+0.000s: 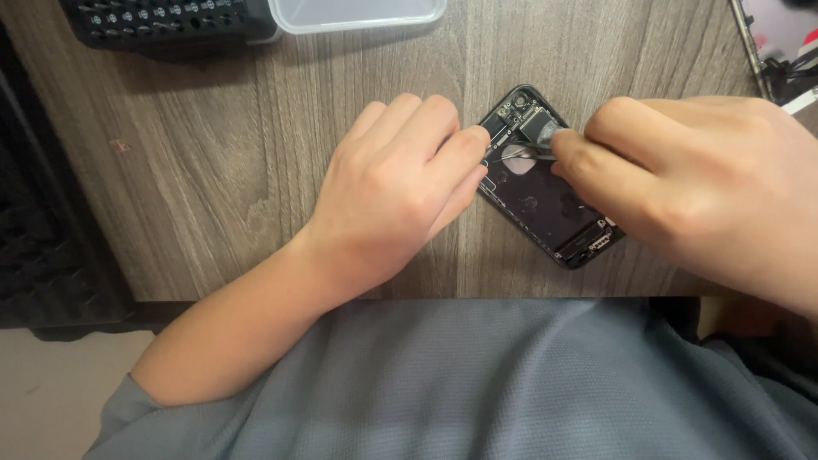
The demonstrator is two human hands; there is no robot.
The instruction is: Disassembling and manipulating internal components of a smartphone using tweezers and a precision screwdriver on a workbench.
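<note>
An opened black phone body lies tilted on the wooden desk, its inner parts and camera end showing at the top. My left hand rests on the desk against the phone's left edge, fingers curled, fingertips on the frame. My right hand comes in from the right and pinches a thin metal tool whose tip lies over the phone's upper inside, near a small grey part.
A black bit holder and a clear plastic lid or tray sit at the desk's far edge. Another device with cables lies at the top right. My grey shirt fills the bottom.
</note>
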